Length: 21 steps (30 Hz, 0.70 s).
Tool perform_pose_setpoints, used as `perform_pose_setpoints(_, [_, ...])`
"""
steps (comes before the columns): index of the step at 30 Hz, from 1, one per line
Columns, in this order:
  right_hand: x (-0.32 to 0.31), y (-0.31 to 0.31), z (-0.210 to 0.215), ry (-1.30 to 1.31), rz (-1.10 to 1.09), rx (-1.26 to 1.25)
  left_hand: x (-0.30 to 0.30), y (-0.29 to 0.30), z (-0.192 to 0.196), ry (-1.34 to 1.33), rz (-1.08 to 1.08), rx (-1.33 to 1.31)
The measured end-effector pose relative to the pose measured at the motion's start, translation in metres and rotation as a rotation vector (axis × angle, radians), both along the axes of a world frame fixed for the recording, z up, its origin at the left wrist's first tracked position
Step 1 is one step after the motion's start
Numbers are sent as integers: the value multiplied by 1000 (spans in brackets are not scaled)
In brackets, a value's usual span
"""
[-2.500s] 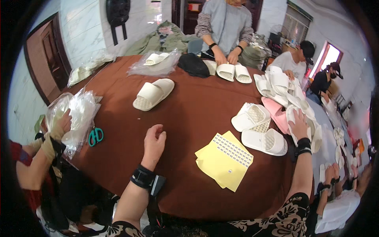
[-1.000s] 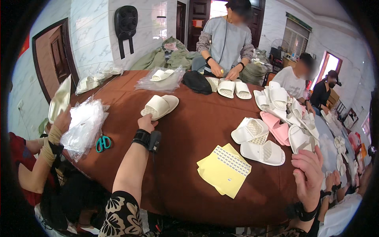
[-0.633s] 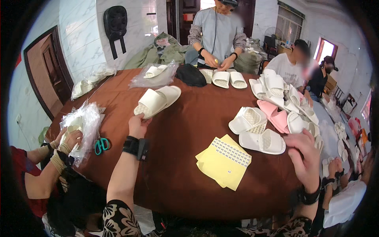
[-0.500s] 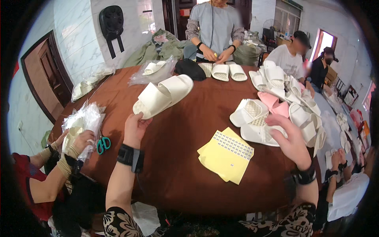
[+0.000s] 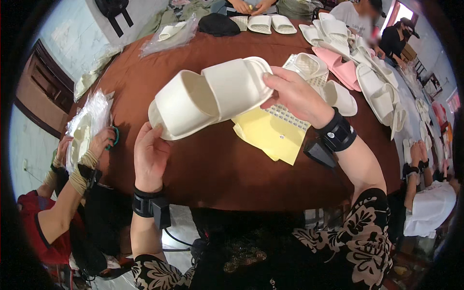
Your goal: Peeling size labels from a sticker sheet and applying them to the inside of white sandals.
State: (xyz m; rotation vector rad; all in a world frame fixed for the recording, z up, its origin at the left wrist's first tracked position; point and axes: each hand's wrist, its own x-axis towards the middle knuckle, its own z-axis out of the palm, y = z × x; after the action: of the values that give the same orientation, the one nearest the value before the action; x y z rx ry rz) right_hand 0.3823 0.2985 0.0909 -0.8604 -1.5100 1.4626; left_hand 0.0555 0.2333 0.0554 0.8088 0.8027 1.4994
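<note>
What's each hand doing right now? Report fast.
Left hand: shut on the slippers' near end.
Right hand: shut on their far end.

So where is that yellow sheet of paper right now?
In the head view, the yellow sheet lies on the brown table just right of centre, under the person's right hand and beside the cream slippers.
</note>
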Motion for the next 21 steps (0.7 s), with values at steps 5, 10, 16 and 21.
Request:
perform_pose_setpoints(5, [-7, -23, -33, -419, 61, 208, -22, -19, -25, -69, 61, -56])
perform_pose_setpoints(10, [-14, -66, -89, -1134, 37, 879, -37, -30, -47, -45, 94, -59])
perform_pose_setpoints(16, [1, -64, -87, -1120, 151, 843, -40, -34, -63, -39, 111, -95])
perform_pose_setpoints(21, [18, -85, -79, -1140, 190, 826, -32, -34, -69, 1, 124, -64])
